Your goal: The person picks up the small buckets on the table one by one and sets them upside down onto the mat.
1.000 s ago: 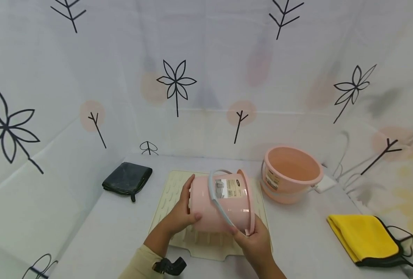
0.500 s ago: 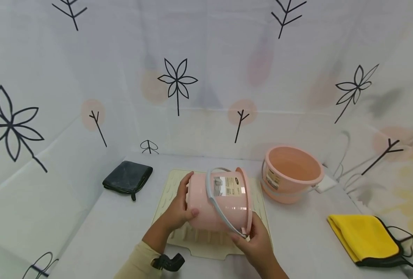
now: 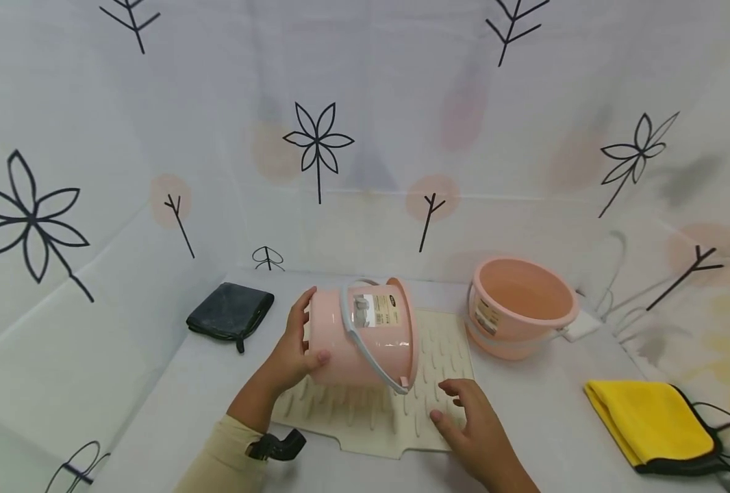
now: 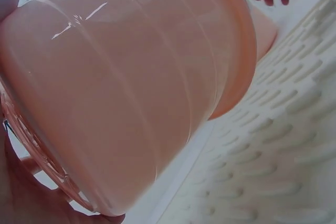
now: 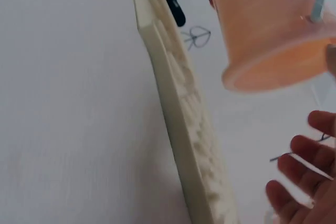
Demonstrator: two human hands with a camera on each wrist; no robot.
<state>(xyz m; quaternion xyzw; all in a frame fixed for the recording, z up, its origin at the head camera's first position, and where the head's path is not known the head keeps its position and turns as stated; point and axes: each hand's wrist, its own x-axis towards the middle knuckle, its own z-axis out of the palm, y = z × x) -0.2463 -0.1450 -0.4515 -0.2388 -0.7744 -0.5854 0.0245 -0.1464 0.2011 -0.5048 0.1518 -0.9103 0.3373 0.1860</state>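
Observation:
A small pink bucket [image 3: 365, 342] with a grey handle and a paper label lies on its side in the air over a cream ribbed drying mat [image 3: 429, 431]. My left hand [image 3: 287, 349] grips it by the base, thumb on the near wall and fingers behind the bottom. The bucket's mouth points right. In the left wrist view its wall [image 4: 126, 87] fills most of the picture. My right hand [image 3: 472, 428] is apart from the bucket, low over the mat's right edge, with relaxed fingers and nothing in them. In the right wrist view the bucket's rim [image 5: 273, 66] shows beyond the fingers.
A second pink bucket [image 3: 519, 308] stands upright at the back right, beside a white flat object [image 3: 583, 324]. A folded yellow cloth [image 3: 651, 421] with black trim lies at the right. A folded dark cloth [image 3: 231, 311] is at the back left. Patterned fabric walls enclose the table.
My right hand has let go of the bucket's rim and moved away to the lower right. With the bucket in it, my left hand has shifted left and slightly up.

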